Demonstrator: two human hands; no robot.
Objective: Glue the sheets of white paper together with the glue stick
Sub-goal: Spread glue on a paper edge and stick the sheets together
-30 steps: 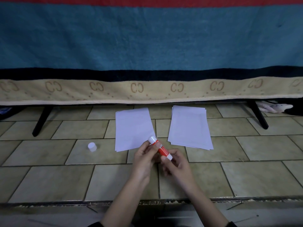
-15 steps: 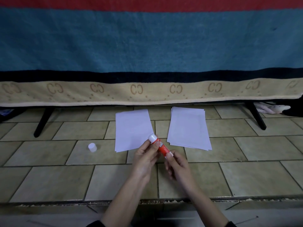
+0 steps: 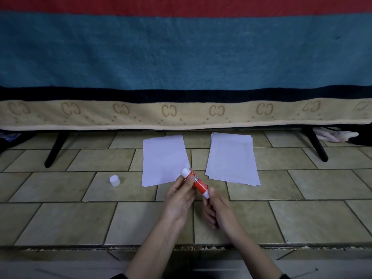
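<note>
I see little change: left hand (image 3: 180,195) still pinches glue stick (image 3: 194,182) body, right hand (image 3: 216,206) fingertips still pinch base, probably twisting. Cap (image 3: 115,180) lies off, left of fingers; single sheet (image 3: 164,159) beyond fingertips, unglued.

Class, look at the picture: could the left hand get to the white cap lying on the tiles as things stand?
Probably yes, once it lets go. The white cap stands alone on the tiles with nothing between, but the left hand holds the glue stick together with the right hand.
</note>
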